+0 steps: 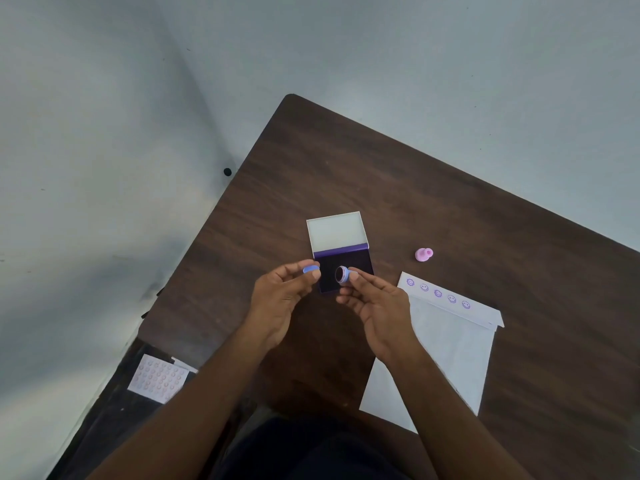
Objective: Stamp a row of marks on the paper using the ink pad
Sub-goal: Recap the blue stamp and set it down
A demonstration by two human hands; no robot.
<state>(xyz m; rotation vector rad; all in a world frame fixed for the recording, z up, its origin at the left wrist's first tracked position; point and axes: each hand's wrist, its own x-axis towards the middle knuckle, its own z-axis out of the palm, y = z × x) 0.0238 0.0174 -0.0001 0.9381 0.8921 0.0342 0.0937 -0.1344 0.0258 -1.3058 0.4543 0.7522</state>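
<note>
- Head view: left hand [277,299] pinched a blue cap [310,269]; right hand [375,306] gripped a small round stamp [342,274], hands slightly apart.
- Open ink pad [341,258] lay just beyond both hands, dark pad inside, lid flipped back.
- Paper [446,344] lay right of the right hand, five purple marks [438,293] along its top.
- Pink stamp [424,254] lay beyond the paper.

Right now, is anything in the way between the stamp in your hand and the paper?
Nothing visible blocks it. The blue stamp in the right hand is above the open ink pad, and only bare table separates it from the paper.
</note>
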